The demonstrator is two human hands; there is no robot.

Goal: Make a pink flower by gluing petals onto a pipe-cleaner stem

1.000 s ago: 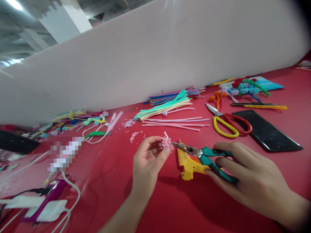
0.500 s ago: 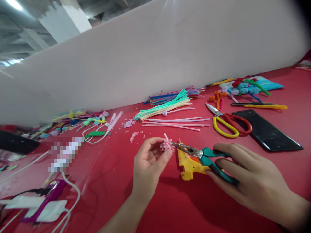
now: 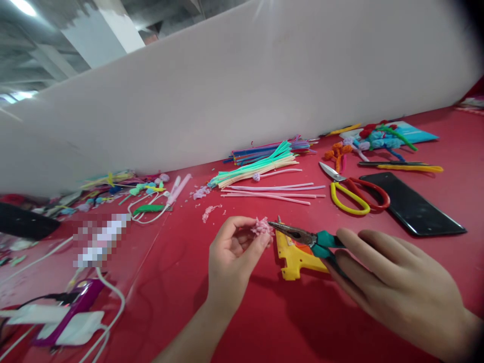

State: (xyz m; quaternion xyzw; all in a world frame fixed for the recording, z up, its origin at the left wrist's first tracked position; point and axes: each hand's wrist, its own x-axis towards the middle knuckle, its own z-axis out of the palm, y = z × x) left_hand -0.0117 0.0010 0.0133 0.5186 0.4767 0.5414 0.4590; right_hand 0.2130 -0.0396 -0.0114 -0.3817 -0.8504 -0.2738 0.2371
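Between the thumb and fingers of my left hand (image 3: pixel 234 252) is a small pink fuzzy pipe-cleaner flower (image 3: pixel 261 228). My right hand (image 3: pixel 393 282) is wrapped round the green handles of needle-nose pliers (image 3: pixel 302 236). The plier jaws look closed, and their tip is at the flower's right edge; whether they grip a strand I cannot tell. Under the pliers a yellow glue gun (image 3: pixel 293 259) lies on the red table (image 3: pixel 257 322), partly covered by them and my right hand.
Pink pipe cleaners (image 3: pixel 272 195) lie beyond my hands, with a mint-green bundle (image 3: pixel 260 164) behind. To the right are scissors (image 3: pixel 350 196) and a black phone (image 3: pixel 416 204). A power strip (image 3: pixel 68 315) with cables is at left. A pale partition (image 3: pixel 242 91) stands behind.
My right hand has closed further round the pliers, bringing the handles together. The flower has turned slightly, and the pale strand sticking up from its top no longer shows.
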